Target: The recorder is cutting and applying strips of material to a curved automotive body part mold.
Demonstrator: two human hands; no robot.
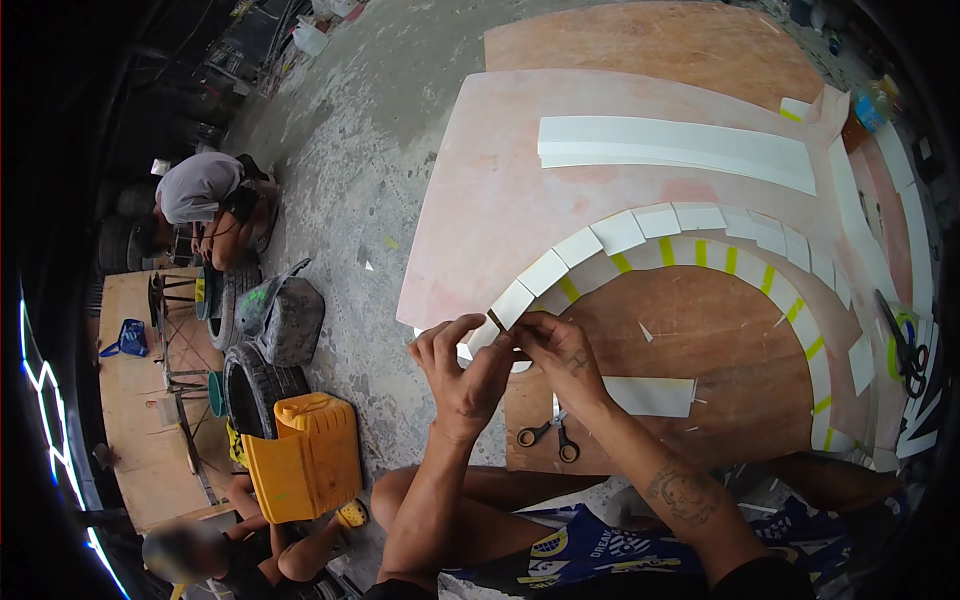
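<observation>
My left hand [458, 375] and my right hand [560, 350] meet at the lower left end of a curved row of white card pieces [548, 272]. The fingers of both hands are bent and pinched at a small white piece [484, 336] beside the last cards; fingers partly hide it. The row follows the arch of a large pale pink panel [500, 190]. Inside it runs a white strip [648, 256] crossed by short yellow tape pieces [731, 261]. Below my right wrist lie black-handled scissors [548, 438], blades partly under my arm.
A white card sheet [650, 396] lies on the brown board [740, 350], and long white strips [680, 150] on the panel. More scissors [908, 360] and a bottle [868, 112] are at right. At left are a yellow container [305, 460], tyres [250, 385] and two other people.
</observation>
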